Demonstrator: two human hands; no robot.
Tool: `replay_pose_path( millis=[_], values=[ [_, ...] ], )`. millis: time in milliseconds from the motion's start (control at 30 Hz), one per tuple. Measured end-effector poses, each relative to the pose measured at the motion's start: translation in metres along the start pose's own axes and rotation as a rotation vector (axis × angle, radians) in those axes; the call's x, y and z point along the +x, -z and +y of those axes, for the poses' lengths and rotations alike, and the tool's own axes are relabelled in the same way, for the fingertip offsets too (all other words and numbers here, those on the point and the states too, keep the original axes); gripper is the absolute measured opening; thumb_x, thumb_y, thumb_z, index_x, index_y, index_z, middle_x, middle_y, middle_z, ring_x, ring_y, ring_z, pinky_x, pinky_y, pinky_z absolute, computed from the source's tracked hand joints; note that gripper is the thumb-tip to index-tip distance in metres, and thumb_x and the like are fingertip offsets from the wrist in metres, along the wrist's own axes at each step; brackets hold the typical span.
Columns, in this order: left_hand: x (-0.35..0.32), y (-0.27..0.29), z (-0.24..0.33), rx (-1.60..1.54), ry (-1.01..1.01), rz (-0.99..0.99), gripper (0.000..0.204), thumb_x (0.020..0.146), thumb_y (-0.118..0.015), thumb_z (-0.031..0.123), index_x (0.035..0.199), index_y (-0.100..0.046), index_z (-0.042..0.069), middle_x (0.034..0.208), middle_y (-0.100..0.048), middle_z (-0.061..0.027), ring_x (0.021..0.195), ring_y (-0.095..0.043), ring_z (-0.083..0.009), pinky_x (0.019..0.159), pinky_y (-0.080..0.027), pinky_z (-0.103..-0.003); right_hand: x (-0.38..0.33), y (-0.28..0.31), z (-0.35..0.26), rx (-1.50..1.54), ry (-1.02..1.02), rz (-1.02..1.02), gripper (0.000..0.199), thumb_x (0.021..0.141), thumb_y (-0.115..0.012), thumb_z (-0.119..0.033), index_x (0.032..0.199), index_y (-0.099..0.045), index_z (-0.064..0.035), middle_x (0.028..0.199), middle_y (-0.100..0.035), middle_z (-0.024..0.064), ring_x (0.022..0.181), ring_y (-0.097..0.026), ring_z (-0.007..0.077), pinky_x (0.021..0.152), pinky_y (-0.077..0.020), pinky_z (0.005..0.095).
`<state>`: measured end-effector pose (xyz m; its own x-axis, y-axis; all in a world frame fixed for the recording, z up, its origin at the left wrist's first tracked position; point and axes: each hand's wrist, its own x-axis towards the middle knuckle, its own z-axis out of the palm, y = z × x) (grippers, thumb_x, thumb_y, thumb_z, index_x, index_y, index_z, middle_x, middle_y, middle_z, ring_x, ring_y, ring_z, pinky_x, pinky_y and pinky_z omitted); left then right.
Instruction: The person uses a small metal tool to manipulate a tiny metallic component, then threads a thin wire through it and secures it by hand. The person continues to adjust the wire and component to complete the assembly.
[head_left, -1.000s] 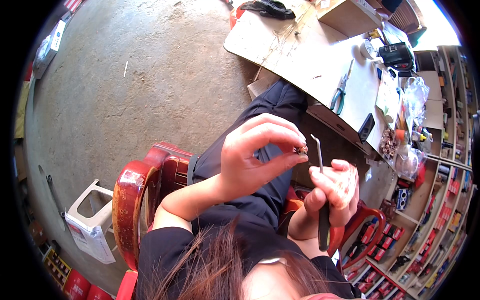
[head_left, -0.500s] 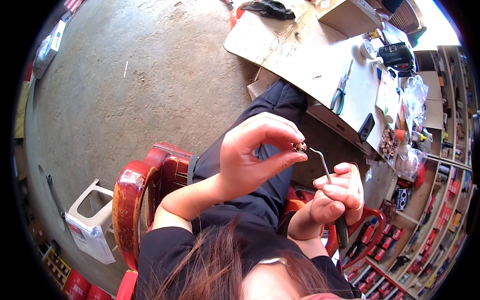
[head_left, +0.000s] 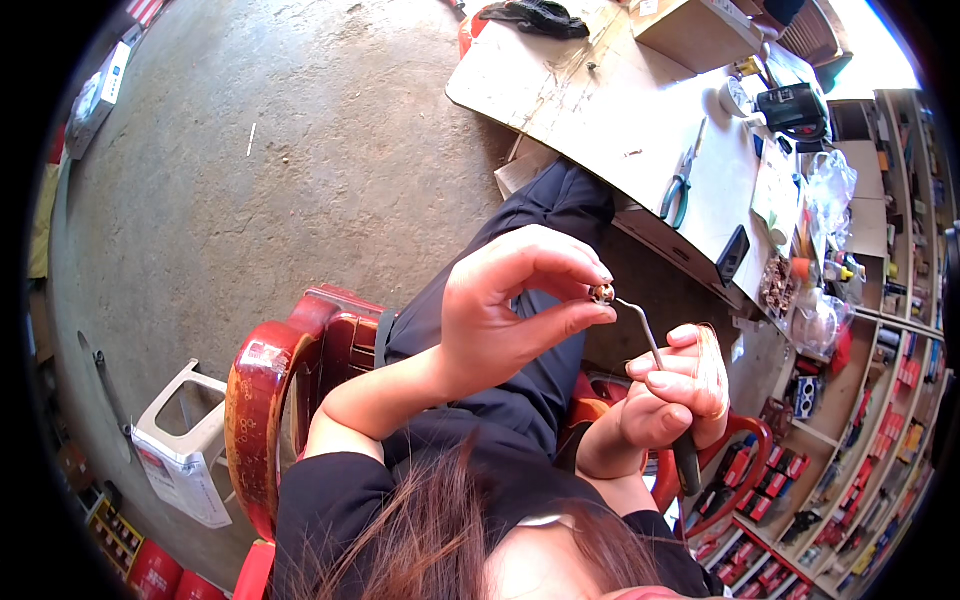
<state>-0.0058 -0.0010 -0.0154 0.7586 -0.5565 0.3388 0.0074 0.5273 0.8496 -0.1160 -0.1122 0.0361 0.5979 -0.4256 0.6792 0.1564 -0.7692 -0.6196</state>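
Between thumb and fingertips, my left hand (head_left: 510,300) pinches a small round brass-and-silver part (head_left: 602,294), too small to make out exactly. My right hand (head_left: 675,390) is closed around a hook pick (head_left: 642,322) with a thin bent metal shaft. Its dark handle (head_left: 687,462) sticks out below the palm. The pick's bent tip meets the right side of the small part; whether it goes inside, I cannot tell. Thin coppery strands (head_left: 713,355) loop over the fingers of my right hand.
A white-topped table (head_left: 600,105) stands ahead, carrying pliers (head_left: 680,185), a black phone-like object (head_left: 733,255), a cardboard box (head_left: 695,35) and a dark glove (head_left: 537,17). Shelves with boxed goods (head_left: 850,460) line the right. A red chair (head_left: 262,400) is under me; a pale stool (head_left: 185,405) stands left.
The pick's tip has come slightly left, up to the small part, closing the small gap between them. Both hands hold nearly the same pose.
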Motion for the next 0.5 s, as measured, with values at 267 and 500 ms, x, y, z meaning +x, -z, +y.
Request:
replay_pose_path(
  millis=[267, 500],
  values=[
    [0.0021, 0.0008, -0.0001, 0.007, -0.04, -0.042, 0.029, 0.076, -0.069, -0.017, 0.102, -0.06, -0.005, 0.11, -0.061, -0.0197, 0.098, -0.064, -0.0202, 0.085, -0.056, -0.029, 0.0005, -0.0004, 0.0012, 0.017, 0.025, -0.001, 0.051, 0.097, -0.045, -0.055, 0.07, -0.061, -0.0141, 0.059, -0.065, 0.0011, 0.053, -0.061, 0.015, 0.067, -0.0513, 0.034],
    [0.0008, -0.0043, 0.0002, -0.044, -0.03, 0.014, 0.027, 0.077, -0.069, -0.014, 0.1, -0.061, -0.003, 0.108, -0.064, -0.0171, 0.096, -0.066, -0.0186, 0.083, -0.056, -0.028, -0.0012, -0.0009, 0.0006, 0.0, 0.011, 0.02, 0.053, 0.096, -0.044, -0.056, 0.069, -0.061, -0.0141, 0.057, -0.064, 0.0011, 0.052, -0.061, 0.0149, 0.068, -0.0514, 0.0343]
  ],
)
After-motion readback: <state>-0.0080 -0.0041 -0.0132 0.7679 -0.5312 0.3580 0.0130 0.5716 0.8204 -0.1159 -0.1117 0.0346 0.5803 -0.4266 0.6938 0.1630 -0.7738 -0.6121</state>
